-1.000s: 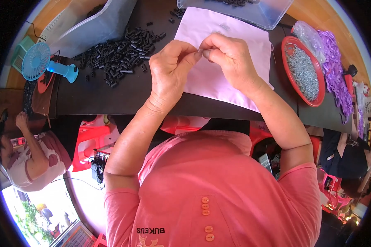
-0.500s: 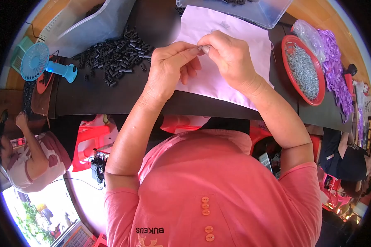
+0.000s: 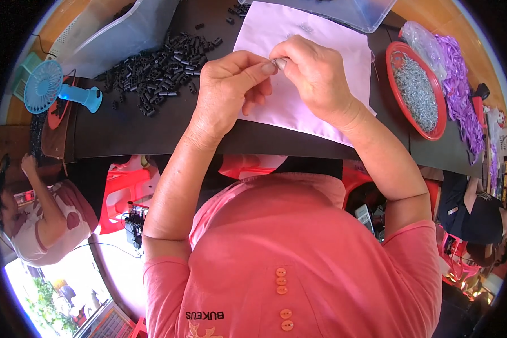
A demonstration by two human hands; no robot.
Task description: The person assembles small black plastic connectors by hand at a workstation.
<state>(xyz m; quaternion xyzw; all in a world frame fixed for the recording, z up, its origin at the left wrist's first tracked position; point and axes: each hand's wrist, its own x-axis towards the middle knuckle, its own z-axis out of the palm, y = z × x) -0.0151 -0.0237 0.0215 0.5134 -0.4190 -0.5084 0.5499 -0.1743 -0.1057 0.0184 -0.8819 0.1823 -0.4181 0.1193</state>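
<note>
Both hands meet above the middle of the frame, over a pale pink sheet [image 3: 298,84] lying on the dark counter [image 3: 124,135]. The left hand [image 3: 228,93] is curled, its thumb and forefinger pinched together at the tip; the right hand [image 3: 315,76] is closed the same way, fingertips pressed against those of the left. Between the two pinches sits a tiny metal part [image 3: 276,61], grey and shiny, almost wholly covered by the fingertips, so its shape cannot be made out. It is held just above the upper part of the sheet.

To the left of the hands, a loose heap of small black tubes [image 3: 163,65] spreads across the counter, with a few strays near the top edge of the sheet. Beyond the heap, at the upper left, stands a translucent plastic bin [image 3: 118,31], cut off by the frame's rim. A second clear plastic tray [image 3: 355,11] shows only its near wall at the top edge. At the far left, a small blue fan [image 3: 56,90] lies on the counter.

At the right, a red round dish [image 3: 439,121] holds a mass of small silvery metal pieces, too fine to tell apart. Just beyond it lies a bundle of purple cords [image 3: 462,96], partly under a clear bag.

At the lower left, another person [image 3: 39,219] sits, partly cut off by the dark rim.
</note>
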